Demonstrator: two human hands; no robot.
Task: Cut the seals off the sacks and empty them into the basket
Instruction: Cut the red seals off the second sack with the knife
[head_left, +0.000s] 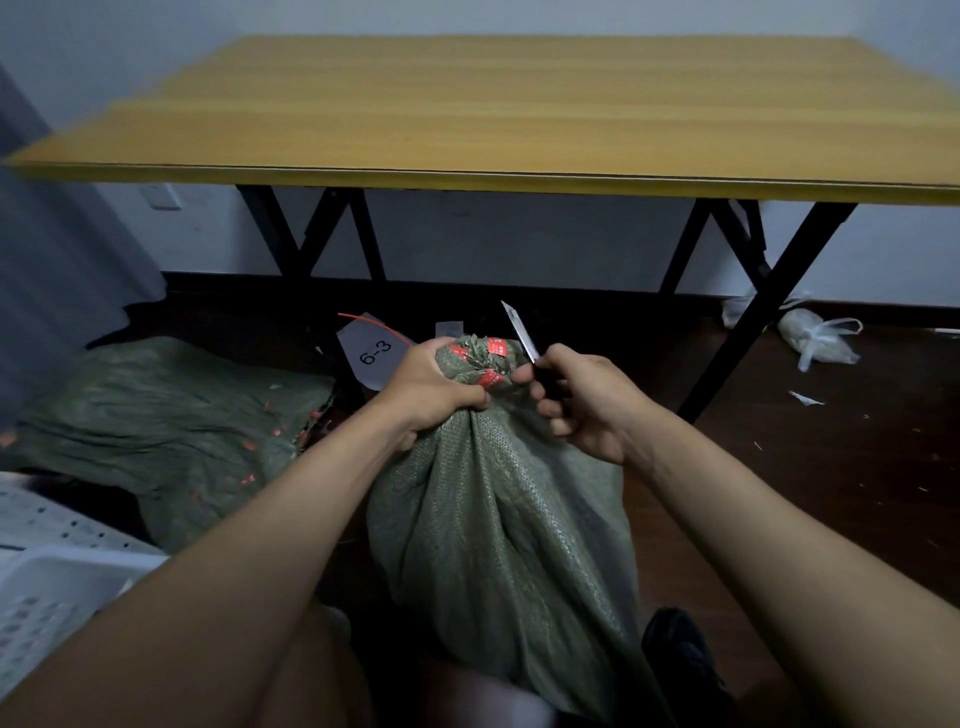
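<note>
A full green woven sack (498, 525) stands upright on the floor between my arms. Its neck is bunched and bound with a red seal (491, 378). My left hand (431, 387) grips the neck just below the seal. My right hand (582, 405) holds a utility knife (519, 332) with the blade pointing up and away, close to the right of the seal. A white plastic basket (57, 577) sits at the lower left, partly cut off by the frame edge.
An empty green sack (166, 415) lies flat on the floor at left. A paper tag marked 6-3 (371, 353) and a red tie lie behind it. A yellow folding table (519, 114) stands ahead. A plastic bag (815, 338) lies at right.
</note>
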